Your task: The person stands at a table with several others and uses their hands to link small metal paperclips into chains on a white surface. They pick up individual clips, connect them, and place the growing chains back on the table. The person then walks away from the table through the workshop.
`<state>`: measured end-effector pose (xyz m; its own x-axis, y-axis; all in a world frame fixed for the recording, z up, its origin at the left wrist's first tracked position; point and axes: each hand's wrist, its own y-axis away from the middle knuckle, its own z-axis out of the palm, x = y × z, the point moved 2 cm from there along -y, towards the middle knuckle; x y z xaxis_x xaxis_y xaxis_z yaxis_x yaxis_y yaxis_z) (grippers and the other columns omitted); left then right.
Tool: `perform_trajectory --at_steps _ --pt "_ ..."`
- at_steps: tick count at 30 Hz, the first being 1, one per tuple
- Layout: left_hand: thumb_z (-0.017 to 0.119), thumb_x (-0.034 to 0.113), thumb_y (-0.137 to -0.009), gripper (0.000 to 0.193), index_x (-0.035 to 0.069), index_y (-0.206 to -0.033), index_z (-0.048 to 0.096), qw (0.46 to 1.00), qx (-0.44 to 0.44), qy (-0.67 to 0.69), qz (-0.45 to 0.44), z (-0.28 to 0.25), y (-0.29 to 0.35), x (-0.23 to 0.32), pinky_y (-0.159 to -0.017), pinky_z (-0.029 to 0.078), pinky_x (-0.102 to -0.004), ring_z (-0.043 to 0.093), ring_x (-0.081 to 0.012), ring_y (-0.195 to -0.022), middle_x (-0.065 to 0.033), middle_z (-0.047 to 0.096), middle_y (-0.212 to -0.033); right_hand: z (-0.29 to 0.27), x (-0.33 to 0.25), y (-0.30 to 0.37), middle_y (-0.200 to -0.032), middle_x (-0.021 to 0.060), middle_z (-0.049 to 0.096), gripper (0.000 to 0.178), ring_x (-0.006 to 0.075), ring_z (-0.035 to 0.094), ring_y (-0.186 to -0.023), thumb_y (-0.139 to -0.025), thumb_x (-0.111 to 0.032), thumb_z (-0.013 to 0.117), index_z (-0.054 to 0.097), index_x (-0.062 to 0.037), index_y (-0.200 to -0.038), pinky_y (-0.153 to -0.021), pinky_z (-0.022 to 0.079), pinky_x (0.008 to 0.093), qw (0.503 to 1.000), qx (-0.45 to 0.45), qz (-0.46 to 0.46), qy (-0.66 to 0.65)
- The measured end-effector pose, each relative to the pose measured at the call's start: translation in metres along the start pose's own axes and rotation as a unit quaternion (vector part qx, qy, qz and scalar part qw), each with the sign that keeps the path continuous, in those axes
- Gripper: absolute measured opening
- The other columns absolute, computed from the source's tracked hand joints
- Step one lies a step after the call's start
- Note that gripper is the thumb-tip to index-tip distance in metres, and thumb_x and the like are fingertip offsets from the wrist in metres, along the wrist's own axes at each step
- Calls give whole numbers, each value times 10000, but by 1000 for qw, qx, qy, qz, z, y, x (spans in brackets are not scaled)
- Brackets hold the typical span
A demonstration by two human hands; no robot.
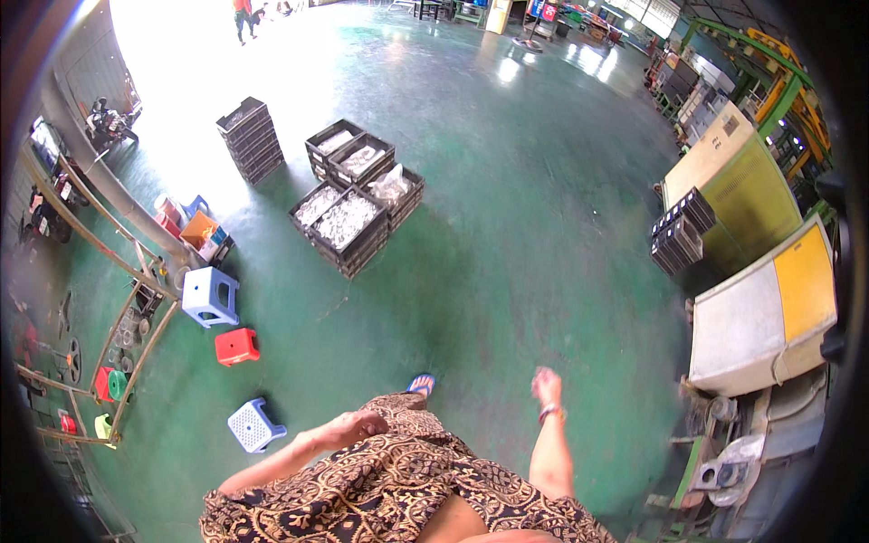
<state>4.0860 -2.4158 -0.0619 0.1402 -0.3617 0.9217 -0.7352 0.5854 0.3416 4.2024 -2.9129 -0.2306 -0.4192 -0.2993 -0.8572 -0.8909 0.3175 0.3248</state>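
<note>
My left hand (357,427) is bent in front of my patterned brown-and-black clothing (389,480). Its fingers look curled, and whatever may be inside them is hidden. Out to the right, over the green floor, hangs my right hand (547,387), a band round its wrist. Motion smears its fingers, and it touches nothing that I can see. One foot in a blue sandal (422,385) shows just past the clothing. Nearest to the left hand stands a pale blue plastic stool (255,426).
Ahead to the left are black crates (348,226) of whitish pieces and a tall crate stack (249,140). A red stool (237,347) and a taller blue stool (210,297) stand by a wooden rail frame (145,362). Large panels (765,308) and black crates (679,231) line the right.
</note>
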Motion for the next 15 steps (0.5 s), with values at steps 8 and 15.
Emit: perform_trajectory --at_steps 8,15 --pt "638 176 -768 373 104 -1132 600 938 -285 -168 -101 -136 -232 64 -803 498 -376 615 -240 -959 -99 663 -1032 -18 164 28 -618 105 588 171 233 566 -501 -864 -172 508 619 -45 -839 -423 453 361 853 -52 486 -184" --pt "527 86 -802 386 136 -1185 534 945 -236 -165 -158 -184 -424 93 -758 487 -383 584 -260 -886 -123 624 -1058 -76 87 -213 -591 75 559 185 207 518 -454 -850 -197 502 620 -67 -793 -387 410 338 907 -116 393 -103"
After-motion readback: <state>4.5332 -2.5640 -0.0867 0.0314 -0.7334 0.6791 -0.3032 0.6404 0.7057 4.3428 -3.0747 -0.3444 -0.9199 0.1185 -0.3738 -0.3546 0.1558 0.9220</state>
